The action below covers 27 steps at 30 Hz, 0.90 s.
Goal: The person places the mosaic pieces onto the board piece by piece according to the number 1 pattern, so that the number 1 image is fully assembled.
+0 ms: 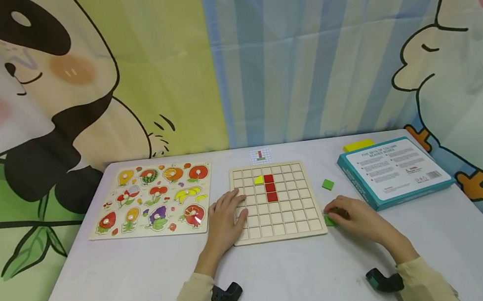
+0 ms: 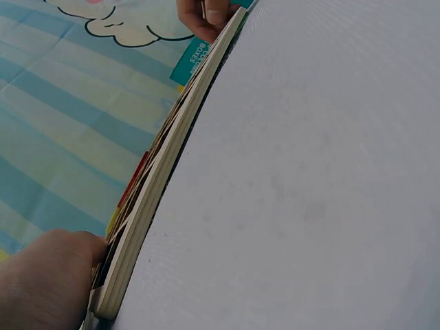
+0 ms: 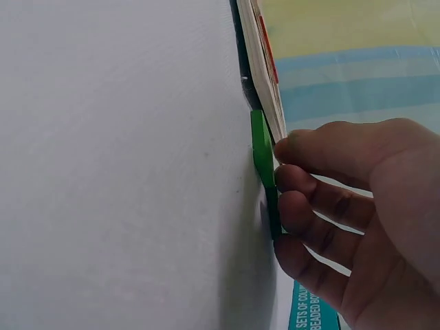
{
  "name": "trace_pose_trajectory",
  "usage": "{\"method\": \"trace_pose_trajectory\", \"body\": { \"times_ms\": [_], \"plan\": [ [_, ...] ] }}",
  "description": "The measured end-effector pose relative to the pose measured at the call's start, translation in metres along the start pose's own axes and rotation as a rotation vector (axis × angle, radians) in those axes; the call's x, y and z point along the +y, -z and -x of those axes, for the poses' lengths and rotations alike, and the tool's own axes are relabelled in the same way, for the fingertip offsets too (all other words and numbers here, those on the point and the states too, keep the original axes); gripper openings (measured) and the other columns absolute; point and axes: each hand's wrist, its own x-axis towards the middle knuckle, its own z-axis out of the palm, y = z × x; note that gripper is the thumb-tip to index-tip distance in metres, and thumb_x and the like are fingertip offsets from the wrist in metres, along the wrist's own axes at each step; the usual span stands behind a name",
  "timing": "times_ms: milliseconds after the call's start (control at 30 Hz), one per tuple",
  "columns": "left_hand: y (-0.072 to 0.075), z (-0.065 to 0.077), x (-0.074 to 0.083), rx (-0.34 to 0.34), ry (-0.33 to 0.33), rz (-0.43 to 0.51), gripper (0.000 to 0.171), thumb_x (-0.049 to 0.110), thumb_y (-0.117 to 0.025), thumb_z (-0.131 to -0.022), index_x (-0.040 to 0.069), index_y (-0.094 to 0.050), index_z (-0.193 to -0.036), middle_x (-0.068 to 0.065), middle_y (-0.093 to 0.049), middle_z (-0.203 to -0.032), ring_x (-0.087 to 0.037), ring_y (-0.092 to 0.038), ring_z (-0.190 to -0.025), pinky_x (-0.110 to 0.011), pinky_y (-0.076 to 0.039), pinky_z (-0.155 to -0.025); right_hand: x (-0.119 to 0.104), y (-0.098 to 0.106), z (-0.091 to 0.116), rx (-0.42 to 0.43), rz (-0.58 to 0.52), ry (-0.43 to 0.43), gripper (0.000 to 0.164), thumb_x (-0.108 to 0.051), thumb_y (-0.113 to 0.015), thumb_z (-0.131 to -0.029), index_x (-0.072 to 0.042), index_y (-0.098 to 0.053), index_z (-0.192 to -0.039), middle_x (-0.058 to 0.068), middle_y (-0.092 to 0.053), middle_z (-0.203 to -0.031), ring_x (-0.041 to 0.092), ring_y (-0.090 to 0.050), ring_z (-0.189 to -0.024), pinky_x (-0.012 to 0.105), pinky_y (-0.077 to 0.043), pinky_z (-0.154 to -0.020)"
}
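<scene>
A wooden grid board (image 1: 282,218) lies on the table. Three red square tiles (image 1: 270,187) form a column in its cells, with a yellow piece (image 1: 259,180) left of the top one. My left hand (image 1: 224,220) rests on the board's left edge, fingers extended over the grid; its thumb side (image 2: 51,278) shows in the left wrist view. By the lower right corner, my right hand (image 1: 358,217) has curled fingers and thumb at a green square tile (image 3: 260,146), pinching it near the tabletop. Another green tile (image 1: 328,184) lies farther back.
A fruit puzzle board (image 1: 166,179) lies left of the grid. Behind the grid is a small pattern card (image 1: 260,156). A teal box (image 1: 398,170) stands at the right, with a yellow block (image 1: 359,145) behind it. A printed curtain (image 1: 284,56) hangs at the table's far edge.
</scene>
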Motion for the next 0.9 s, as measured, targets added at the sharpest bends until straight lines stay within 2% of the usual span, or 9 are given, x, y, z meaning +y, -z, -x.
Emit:
{"method": "trace_pose_trajectory", "body": {
  "times_ms": [200, 500, 700, 900],
  "plan": [
    [0.000, 0.000, -0.001, 0.002, 0.000, 0.002, 0.035, 0.028, -0.060, -0.091, 0.021, -0.059, -0.125, -0.001, -0.047, -0.144, -0.024, -0.039, -0.135, -0.052, -0.028, -0.103, 0.000, 0.001, 0.011, -0.043, -0.007, -0.029, 0.019, -0.020, -0.068, -0.086, -0.015, -0.067, -0.104, -0.011, -0.055, -0.085, 0.001, -0.047, -0.072, 0.020, -0.043, -0.062],
    [0.000, 0.000, 0.000, 0.004, -0.003, 0.001, 0.035, 0.028, -0.060, -0.091, 0.020, -0.059, -0.125, -0.001, -0.047, -0.144, -0.024, -0.039, -0.135, -0.053, -0.028, -0.103, -0.001, -0.004, 0.018, -0.010, -0.006, -0.040, 0.024, -0.023, -0.074, -0.081, -0.018, -0.065, -0.103, -0.009, -0.056, -0.089, 0.005, -0.050, -0.075, 0.019, -0.044, -0.065],
    [0.001, 0.001, 0.000, -0.004, 0.002, -0.001, 0.036, 0.029, -0.059, -0.091, 0.021, -0.059, -0.126, -0.001, -0.046, -0.145, -0.024, -0.039, -0.135, -0.053, -0.028, -0.103, -0.002, -0.004, 0.017, -0.015, -0.064, -0.031, 0.027, -0.019, -0.073, -0.081, -0.017, -0.061, -0.105, -0.008, -0.062, -0.095, 0.002, -0.050, -0.074, 0.020, -0.045, -0.064],
    [0.003, 0.000, 0.002, -0.011, 0.002, 0.005, 0.036, 0.029, -0.059, -0.091, 0.019, -0.059, -0.126, -0.002, -0.046, -0.145, -0.025, -0.038, -0.135, -0.051, -0.028, -0.103, -0.002, -0.005, 0.015, 0.010, -0.060, 0.009, 0.024, -0.006, -0.064, -0.087, -0.014, -0.059, -0.109, -0.006, -0.060, -0.088, 0.001, -0.050, -0.070, 0.019, -0.045, -0.061]
  ]
}}
